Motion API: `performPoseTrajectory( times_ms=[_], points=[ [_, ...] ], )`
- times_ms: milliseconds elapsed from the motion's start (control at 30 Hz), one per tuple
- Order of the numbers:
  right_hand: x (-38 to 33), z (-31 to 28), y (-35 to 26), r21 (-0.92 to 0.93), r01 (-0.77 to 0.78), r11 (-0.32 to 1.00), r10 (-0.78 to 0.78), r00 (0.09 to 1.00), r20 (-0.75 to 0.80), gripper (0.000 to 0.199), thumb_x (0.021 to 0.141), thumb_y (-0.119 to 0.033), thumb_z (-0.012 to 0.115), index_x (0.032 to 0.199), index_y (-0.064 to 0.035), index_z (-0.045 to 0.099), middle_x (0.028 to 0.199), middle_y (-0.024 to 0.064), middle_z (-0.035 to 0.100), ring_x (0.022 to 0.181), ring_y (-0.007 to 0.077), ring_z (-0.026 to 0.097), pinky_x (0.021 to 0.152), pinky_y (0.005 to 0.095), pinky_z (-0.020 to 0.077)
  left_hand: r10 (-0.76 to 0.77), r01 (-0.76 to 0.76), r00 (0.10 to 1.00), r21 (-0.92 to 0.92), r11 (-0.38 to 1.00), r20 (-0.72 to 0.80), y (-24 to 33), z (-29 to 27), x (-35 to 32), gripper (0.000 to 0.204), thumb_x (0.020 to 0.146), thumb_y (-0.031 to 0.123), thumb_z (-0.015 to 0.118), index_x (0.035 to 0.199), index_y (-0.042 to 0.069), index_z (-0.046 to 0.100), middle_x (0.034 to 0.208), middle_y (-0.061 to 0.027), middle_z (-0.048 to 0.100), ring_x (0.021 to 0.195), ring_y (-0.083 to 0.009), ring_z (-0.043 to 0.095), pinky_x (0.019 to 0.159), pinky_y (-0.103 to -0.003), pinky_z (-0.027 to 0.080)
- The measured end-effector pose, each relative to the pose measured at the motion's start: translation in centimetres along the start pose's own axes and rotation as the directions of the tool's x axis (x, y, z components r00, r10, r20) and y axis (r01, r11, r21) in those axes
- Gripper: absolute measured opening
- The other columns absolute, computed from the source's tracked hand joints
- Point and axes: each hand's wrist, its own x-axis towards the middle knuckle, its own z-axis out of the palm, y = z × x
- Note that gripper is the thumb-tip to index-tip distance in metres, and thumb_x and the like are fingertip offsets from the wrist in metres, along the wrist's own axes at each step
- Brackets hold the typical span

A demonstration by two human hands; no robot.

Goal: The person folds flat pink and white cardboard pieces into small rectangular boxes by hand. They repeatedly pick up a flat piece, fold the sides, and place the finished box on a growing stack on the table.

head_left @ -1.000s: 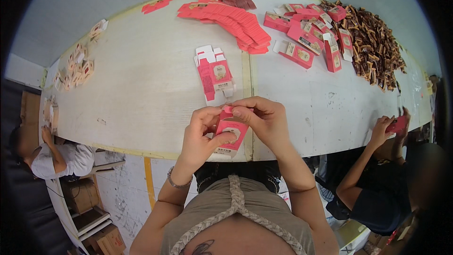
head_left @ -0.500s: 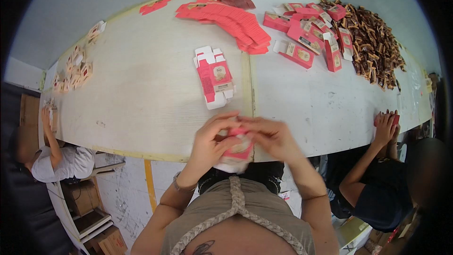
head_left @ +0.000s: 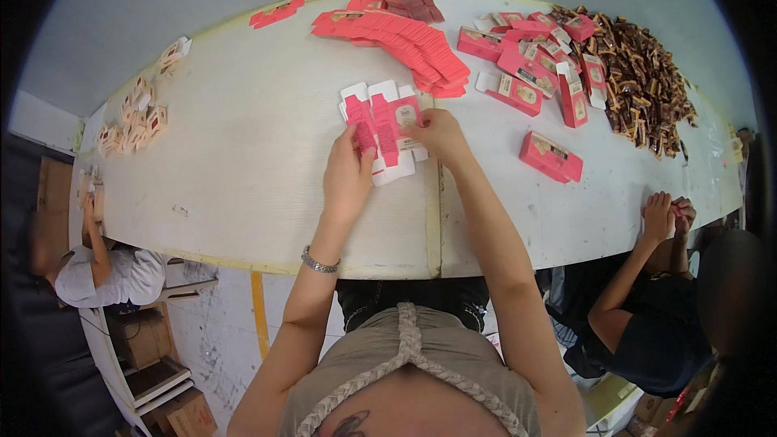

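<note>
Flat pink-and-white cartons (head_left: 387, 142) lie on the table in front of me, at least two overlapping and fanned sideways. My left hand (head_left: 346, 178) grips the lower left edge of the left one, its thumb on top. At the right edge of the cartons, my right hand (head_left: 437, 136) has its fingers closed on the edge with the round pale picture. The undersides of the cartons and some fingertips are hidden. To the right of my right hand, a folded pink box (head_left: 552, 157) rests on its side.
A fanned stack of flat pink cartons (head_left: 405, 40) lies at the back. Beyond it to the right are several folded boxes (head_left: 522, 65) and a heap of brown wrapped pieces (head_left: 639, 81). Small pale boxes (head_left: 137, 117) stand far left. People work at both table ends.
Both hands have moved forward from the table's near edge to the flat cartons, which are now spread apart. The pink box I was handling is out of my hands; a folded one now lies at right.
</note>
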Motion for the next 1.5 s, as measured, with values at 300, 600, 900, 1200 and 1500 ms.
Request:
performPoseTrajectory(
  times_ms=[300,600,900,1200,1500],
  points=[
    [-10.3,-0.8,-5.0,0.033,0.530,0.847,-0.529,0.848,-0.032,0.028,0.079,-0.019,0.069,0.098,0.0010,0.062,0.078,0.0114,0.062,0.072,0.0173,0.060,0.061,0.0289,0.0472,-0.148,0.282,0.958,-0.908,0.309,0.247,4.3,-0.8,1.1,0.045,0.095,0.013,0.040,0.136,-0.002,0.028,0.117,-0.0141,0.053,0.097,-0.0169,0.057,0.082,-0.031,0.049],
    [-11.5,-0.5,-5.5,0.284,0.379,0.881,-0.362,0.925,-0.112,0.063,0.080,-0.020,0.069,0.131,0.0005,0.038,0.103,0.0196,0.060,0.087,0.0269,0.063,0.074,0.0342,0.0499,-0.025,0.179,0.982,-0.883,0.433,0.187,7.0,-1.7,-2.1,0.051,0.092,0.004,0.035,0.141,0.001,0.021,0.136,-0.0144,0.036,0.118,-0.0233,0.045,0.094,-0.034,0.043],
    [-12.8,1.5,-4.2,0.423,0.298,0.856,-0.305,0.951,-0.054,0.032,0.085,-0.014,0.063,0.111,-0.0027,0.049,0.100,0.0166,0.057,0.086,0.0236,0.060,0.075,0.0316,0.0479,0.122,0.059,0.955,-0.574,0.817,0.271,5.7,-2.8,-5.6,0.048,0.089,0.005,0.053,0.132,0.002,0.032,0.120,-0.0084,0.044,0.106,-0.0135,0.046,0.089,-0.027,0.041],
    [-12.7,0.9,-4.8,0.703,0.354,0.616,-0.359,0.921,-0.149,0.014,0.084,-0.007,0.063,0.096,-0.0010,0.063,0.110,0.0092,0.056,0.099,0.0149,0.054,0.085,0.0282,0.0446,0.320,-0.307,0.941,-0.122,0.944,0.113,5.9,-3.1,-6.3,0.041,0.086,0.010,0.061,0.120,0.004,0.038,0.124,-0.0148,0.048,0.107,-0.0221,0.054,0.083,-0.030,0.047],
    [-13.5,-2.6,-6.2,0.677,0.154,0.720,-0.290,0.952,0.093,0.017,0.085,-0.006,0.063,0.100,0.0006,0.066,0.106,0.0110,0.062,0.094,0.0146,0.059,0.082,0.0276,0.0485,0.327,-0.259,0.943,-0.480,0.838,0.063,5.7,-2.9,-7.2,0.057,0.076,0.008,0.073,0.119,0.005,0.036,0.129,-0.0185,0.044,0.106,-0.0263,0.055,0.084,-0.035,0.050]
  ],
)
